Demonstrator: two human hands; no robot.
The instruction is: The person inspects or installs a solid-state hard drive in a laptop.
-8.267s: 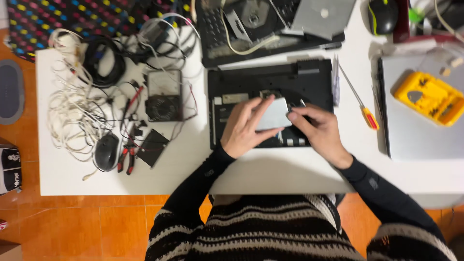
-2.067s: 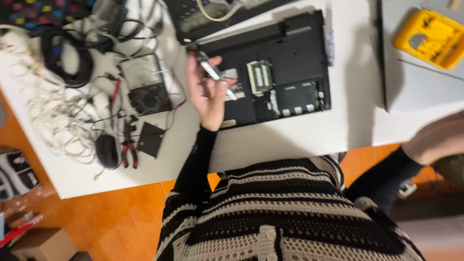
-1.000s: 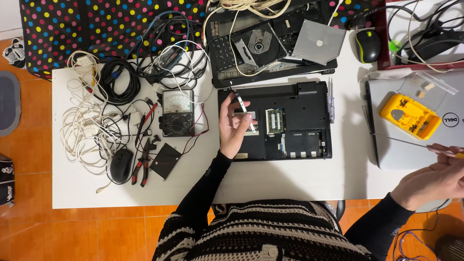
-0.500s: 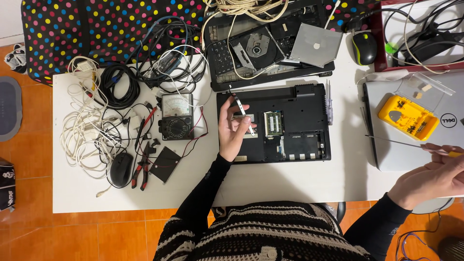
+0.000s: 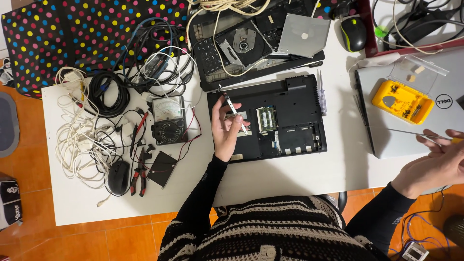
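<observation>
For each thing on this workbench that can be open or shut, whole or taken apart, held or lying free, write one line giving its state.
Black laptop base: upside down, bottom cover off, memory showing.
Metal bracket: held in the left hand.
Screwdriver: held in the right hand, over the silver laptop.
Silver laptop: lid shut.
Yellow bit case: clear lid open.
Optical drive: removed, lying on the dismantled laptop.
Red pliers: lying free.

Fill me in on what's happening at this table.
A person is taking apart a black laptop that lies bottom up with its insides exposed. The left hand holds a thin metal bracket above it. The right hand holds a screwdriver over a closed silver laptop, beside a yellow bit case.
</observation>
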